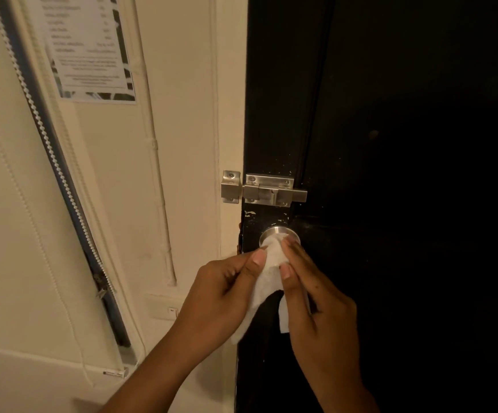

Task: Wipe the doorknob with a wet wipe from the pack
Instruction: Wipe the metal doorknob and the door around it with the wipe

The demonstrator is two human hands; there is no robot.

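Doorknob [277, 233]: round, brushed metal, mounted near the left edge of a black door [390, 144], its lower front covered by a white wet wipe [267, 281] draped over it and hanging below. Hands: left hand [224, 296] pinches the wipe's left side between thumb and fingers, right hand [316, 302] pinches its right side with fingertips pressed on the knob, the two hands close together. Surroundings: steel slide bolt [264, 189] just above the knob, cream wall [176, 144] at left bearing a printed notice [88, 46], a beaded blind cord [48, 144] and a wall switch [164, 307].
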